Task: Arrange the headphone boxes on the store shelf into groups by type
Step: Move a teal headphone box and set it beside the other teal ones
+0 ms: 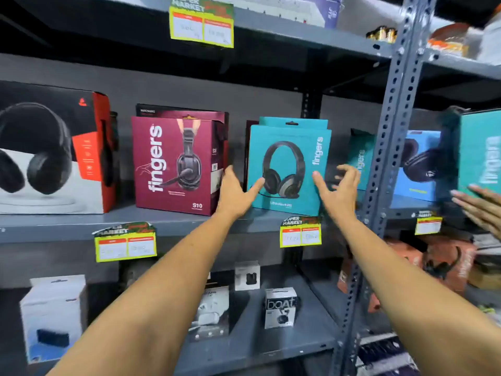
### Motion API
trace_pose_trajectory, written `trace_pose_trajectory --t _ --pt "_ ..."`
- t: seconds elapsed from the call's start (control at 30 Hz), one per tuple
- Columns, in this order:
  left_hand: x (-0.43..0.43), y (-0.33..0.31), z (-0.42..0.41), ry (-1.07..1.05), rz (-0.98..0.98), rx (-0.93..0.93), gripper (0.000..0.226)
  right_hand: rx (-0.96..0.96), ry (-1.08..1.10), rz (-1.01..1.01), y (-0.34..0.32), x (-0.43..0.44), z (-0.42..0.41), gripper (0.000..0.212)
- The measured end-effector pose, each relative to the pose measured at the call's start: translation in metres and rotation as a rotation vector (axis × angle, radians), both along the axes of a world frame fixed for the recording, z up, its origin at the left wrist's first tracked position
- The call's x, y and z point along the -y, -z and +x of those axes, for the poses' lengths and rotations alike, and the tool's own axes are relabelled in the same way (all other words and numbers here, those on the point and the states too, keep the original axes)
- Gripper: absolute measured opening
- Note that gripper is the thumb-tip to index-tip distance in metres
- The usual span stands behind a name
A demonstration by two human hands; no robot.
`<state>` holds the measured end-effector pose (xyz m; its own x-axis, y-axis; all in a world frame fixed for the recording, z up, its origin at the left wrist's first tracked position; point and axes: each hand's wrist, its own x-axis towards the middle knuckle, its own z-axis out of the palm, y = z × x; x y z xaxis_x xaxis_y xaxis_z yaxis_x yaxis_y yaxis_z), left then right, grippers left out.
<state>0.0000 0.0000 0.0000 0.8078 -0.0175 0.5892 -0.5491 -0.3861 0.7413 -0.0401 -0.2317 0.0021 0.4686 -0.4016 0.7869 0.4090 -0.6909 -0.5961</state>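
Observation:
A teal headphone box (288,147) stands upright on the middle shelf (173,221), with a second teal box right behind it. My left hand (238,192) is open at its lower left edge, thumb touching the front. My right hand (337,189) is open at its lower right edge, fingers spread. To the left stand a maroon headset box (173,164), with another behind it, and a large black, white and red headphone box (51,150). Further right, past the upright, are a teal box (362,158) and a blue headphone box (420,164).
A perforated grey steel upright (390,147) rises just right of my right hand. Another person's hand (479,207) holds a teal box (479,150) at the far right. Yellow price tags (301,233) hang on the shelf edges. Small earbud boxes (280,308) sit on the lower shelf.

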Motion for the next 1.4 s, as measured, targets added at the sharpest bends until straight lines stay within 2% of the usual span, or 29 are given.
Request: trace_pose_trajectory --t 0.1,0.2,0.27,0.37,0.5,0.67,0.8,1.03,1.13,1.27,1.4 --pt "0.003 -0.001 0.008 0.092 0.108 -0.108 0.094 -0.245 -0.195 0.101 0.014 0.001 0.008 0.076" --pt "0.003 0.001 0.013 0.206 0.210 -0.158 0.070 -0.280 -0.199 -0.007 0.026 0.002 0.014 0.070" --pt "0.004 0.002 0.019 0.169 0.250 -0.105 0.057 -0.270 -0.220 -0.011 0.024 0.007 0.018 0.066" --pt "0.004 0.007 0.018 0.110 0.278 0.068 0.043 -0.243 -0.337 0.130 0.022 0.011 0.017 0.053" --pt "0.006 0.017 0.004 -0.050 0.250 0.302 0.045 -0.220 -0.488 0.305 0.018 0.014 0.015 0.034" --pt "0.007 0.019 -0.002 -0.076 0.249 0.321 0.049 -0.241 -0.542 0.318 0.017 0.016 0.014 0.054" --pt "0.007 0.018 -0.008 -0.055 0.266 0.355 0.048 -0.254 -0.539 0.247 0.021 0.018 0.007 0.039" --pt "0.003 0.020 -0.019 -0.020 0.276 0.416 0.062 -0.282 -0.461 0.104 0.030 0.012 -0.018 0.040" --pt "-0.006 0.028 -0.033 -0.054 0.197 0.451 0.062 -0.198 -0.388 0.004 0.030 0.000 -0.034 0.039" --pt "-0.031 0.045 -0.059 -0.131 0.072 0.484 0.064 -0.042 -0.337 -0.070 0.024 -0.037 -0.054 0.058" --pt "-0.077 0.052 -0.088 -0.196 0.013 0.497 0.061 0.010 -0.370 -0.107 0.021 -0.085 -0.067 0.068"
